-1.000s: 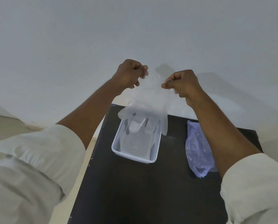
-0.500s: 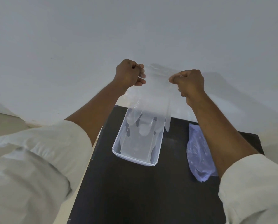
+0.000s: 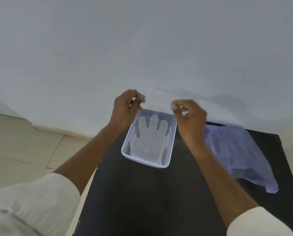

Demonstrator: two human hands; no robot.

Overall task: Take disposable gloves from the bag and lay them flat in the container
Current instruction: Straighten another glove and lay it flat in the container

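Glove lowered into container | fingers curled, grip unclear | black table, white wall

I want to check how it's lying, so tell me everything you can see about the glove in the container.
The glove is thin, clear plastic film, five fingers spread and pointing at the far end of the container, cuff at the near end. It lies fairly flat on the bottom, and its edges seem to reach the side walls. Whether other gloves lie under it cannot be told. Neither hand visibly touches it.
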